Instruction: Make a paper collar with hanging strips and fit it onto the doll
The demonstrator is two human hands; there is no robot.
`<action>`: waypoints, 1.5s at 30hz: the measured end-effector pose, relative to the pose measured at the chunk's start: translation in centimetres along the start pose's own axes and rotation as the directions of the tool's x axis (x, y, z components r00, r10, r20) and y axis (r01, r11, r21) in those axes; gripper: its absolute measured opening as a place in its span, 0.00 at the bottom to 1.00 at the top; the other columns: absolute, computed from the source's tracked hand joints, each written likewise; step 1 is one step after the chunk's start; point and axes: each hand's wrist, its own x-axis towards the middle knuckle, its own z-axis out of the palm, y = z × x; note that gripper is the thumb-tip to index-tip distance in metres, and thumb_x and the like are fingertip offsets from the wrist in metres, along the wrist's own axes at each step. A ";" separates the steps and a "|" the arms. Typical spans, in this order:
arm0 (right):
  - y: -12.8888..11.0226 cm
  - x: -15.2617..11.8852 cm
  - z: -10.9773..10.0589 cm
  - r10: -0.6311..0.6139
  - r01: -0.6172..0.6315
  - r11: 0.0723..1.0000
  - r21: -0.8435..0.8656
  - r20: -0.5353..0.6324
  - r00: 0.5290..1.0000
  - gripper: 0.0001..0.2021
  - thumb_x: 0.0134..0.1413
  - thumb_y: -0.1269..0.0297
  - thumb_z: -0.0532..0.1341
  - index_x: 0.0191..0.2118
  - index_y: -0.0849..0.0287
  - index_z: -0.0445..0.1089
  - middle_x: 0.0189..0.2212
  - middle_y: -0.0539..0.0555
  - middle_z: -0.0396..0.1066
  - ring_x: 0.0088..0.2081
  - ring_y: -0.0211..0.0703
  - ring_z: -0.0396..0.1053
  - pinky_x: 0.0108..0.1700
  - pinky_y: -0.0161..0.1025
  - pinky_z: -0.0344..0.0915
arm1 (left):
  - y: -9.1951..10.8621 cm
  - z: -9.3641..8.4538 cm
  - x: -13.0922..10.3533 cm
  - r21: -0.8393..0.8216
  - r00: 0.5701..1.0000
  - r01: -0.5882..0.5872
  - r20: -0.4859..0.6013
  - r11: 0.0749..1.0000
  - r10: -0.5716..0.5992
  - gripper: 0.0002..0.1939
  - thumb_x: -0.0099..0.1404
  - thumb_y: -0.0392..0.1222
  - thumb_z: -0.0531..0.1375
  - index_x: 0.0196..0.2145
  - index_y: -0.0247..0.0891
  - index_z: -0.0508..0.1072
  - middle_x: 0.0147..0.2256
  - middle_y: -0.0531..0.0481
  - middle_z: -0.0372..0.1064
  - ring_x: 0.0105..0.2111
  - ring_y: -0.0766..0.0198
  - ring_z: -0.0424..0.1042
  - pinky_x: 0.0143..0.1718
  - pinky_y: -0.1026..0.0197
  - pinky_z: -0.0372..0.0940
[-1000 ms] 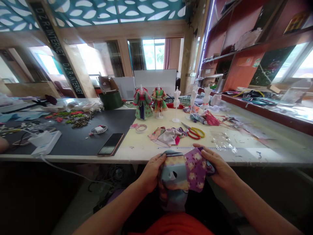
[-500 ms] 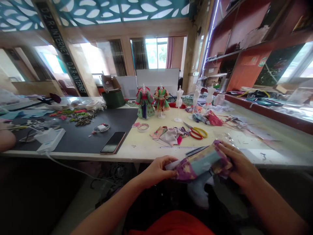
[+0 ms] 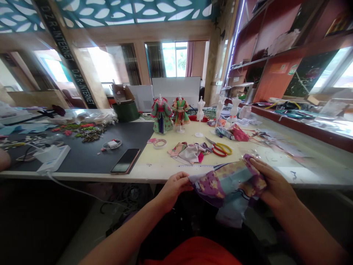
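Between my two hands, above my lap and just in front of the table edge, a small doll garment (image 3: 230, 180) in purple, pale blue and cream floral cloth is stretched out. My left hand (image 3: 176, 188) pinches its pale left corner between thumb and fingers. Around its right end my right hand (image 3: 271, 182) is closed, with the purple cloth showing past the fingers. A light blue flap of the garment hangs below the middle. Beyond it on the table lie cloth scraps (image 3: 191, 152) and scissors (image 3: 222, 149) with red and yellow handles.
Two dressed doll forms (image 3: 161, 116) stand behind the scraps, with several bare white mannequins (image 3: 200, 116) to their right. A roll of tape (image 3: 160, 144), a phone (image 3: 125, 161) and a power strip (image 3: 53, 160) lie leftward. Another person's arm (image 3: 4, 160) shows at the far left.
My left hand has moved slightly left and now pinches the garment's corner, drawing the cloth out wider. The blue flap hangs more spread. The view has shifted a little.
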 end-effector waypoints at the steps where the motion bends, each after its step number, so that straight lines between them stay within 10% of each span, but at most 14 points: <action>1: 0.0 0.0 0.0 0.006 -0.006 1.000 -0.005 -0.017 1.000 0.10 0.39 0.62 0.69 0.31 0.54 0.71 0.24 0.49 0.74 0.21 0.42 0.71 0.21 0.37 0.72 | 0.0 0.1 0.0 -0.050 1.000 0.000 0.001 0.999 0.000 0.12 0.53 0.44 0.66 0.29 0.34 0.69 0.29 0.49 0.72 0.31 0.65 0.72 0.40 0.60 0.65; 9: 1.2 0.9 -0.3 -0.004 -0.010 0.956 -0.293 -0.046 0.999 0.16 0.37 0.56 0.71 0.31 0.57 0.70 0.21 0.48 0.69 0.19 0.34 0.64 0.19 0.31 0.62 | 1.3 0.1 -0.2 -0.306 0.999 -0.031 -0.022 0.951 0.025 0.08 0.62 0.41 0.58 0.35 0.33 0.71 0.26 0.50 0.72 0.24 0.67 0.70 0.29 0.65 0.66; 13: 3.2 0.6 0.6 -0.014 0.075 0.826 -0.559 0.112 0.994 0.25 0.44 0.53 0.68 0.48 0.57 0.68 0.24 0.47 0.68 0.22 0.33 0.61 0.21 0.30 0.59 | 1.1 1.0 -0.8 -0.329 0.999 -0.035 -0.023 0.944 0.029 0.05 0.62 0.39 0.57 0.32 0.33 0.69 0.25 0.51 0.70 0.25 0.67 0.70 0.29 0.66 0.66; 16: 5.5 -0.5 2.1 0.184 0.053 0.810 -0.584 0.339 0.923 0.30 0.42 0.58 0.69 0.54 0.56 0.65 0.23 0.45 0.65 0.22 0.32 0.59 0.21 0.29 0.56 | 0.6 1.8 -1.1 -0.296 1.000 -0.003 0.007 0.955 0.005 0.06 0.61 0.40 0.58 0.30 0.34 0.67 0.24 0.50 0.69 0.24 0.66 0.70 0.27 0.65 0.66; 19: 7.9 -1.7 3.7 0.319 0.000 0.837 -0.547 0.488 0.812 0.12 0.42 0.64 0.69 0.36 0.59 0.75 0.24 0.46 0.67 0.24 0.32 0.59 0.25 0.29 0.57 | 0.1 2.1 -1.1 -0.240 1.000 0.023 0.024 0.971 -0.018 0.07 0.61 0.41 0.58 0.30 0.34 0.66 0.25 0.48 0.69 0.24 0.65 0.70 0.27 0.64 0.65; 28: 8.6 -1.5 4.0 0.317 -0.278 0.932 -0.232 0.154 0.936 0.16 0.44 0.50 0.67 0.28 0.60 0.73 0.19 0.49 0.70 0.22 0.36 0.67 0.26 0.31 0.63 | -0.1 1.7 -1.5 0.097 0.969 -0.185 -0.146 0.978 0.198 0.12 0.57 0.45 0.64 0.34 0.37 0.67 0.36 0.47 0.71 0.40 0.59 0.69 0.44 0.60 0.61; 34: 9.0 -1.1 3.8 0.240 -0.206 0.941 -0.270 0.098 0.966 0.20 0.42 0.46 0.67 0.28 0.60 0.73 0.22 0.50 0.71 0.22 0.36 0.66 0.24 0.32 0.63 | -0.8 2.7 -3.2 0.670 0.887 -0.384 0.077 0.635 0.455 0.13 0.47 0.42 0.70 0.31 0.40 0.73 0.36 0.45 0.70 0.39 0.52 0.65 0.46 0.56 0.56; 39: 9.1 -0.8 3.6 0.172 -0.126 0.927 -0.354 0.103 0.980 0.19 0.43 0.46 0.66 0.26 0.60 0.71 0.19 0.48 0.67 0.21 0.34 0.62 0.23 0.31 0.59 | -1.2 2.5 -2.3 0.353 0.981 -0.158 -0.054 0.922 0.189 0.07 0.51 0.40 0.67 0.23 0.37 0.73 0.27 0.49 0.68 0.31 0.61 0.63 0.38 0.62 0.58; 45: 8.3 -0.2 2.9 0.040 -0.002 0.876 -0.481 0.069 0.997 0.21 0.45 0.46 0.65 0.38 0.58 0.68 0.25 0.49 0.71 0.27 0.41 0.68 0.32 0.36 0.64 | -0.9 2.1 -1.6 0.057 0.998 0.067 -0.024 0.996 -0.066 0.18 0.52 0.52 0.66 0.26 0.33 0.69 0.25 0.49 0.70 0.24 0.65 0.68 0.30 0.63 0.64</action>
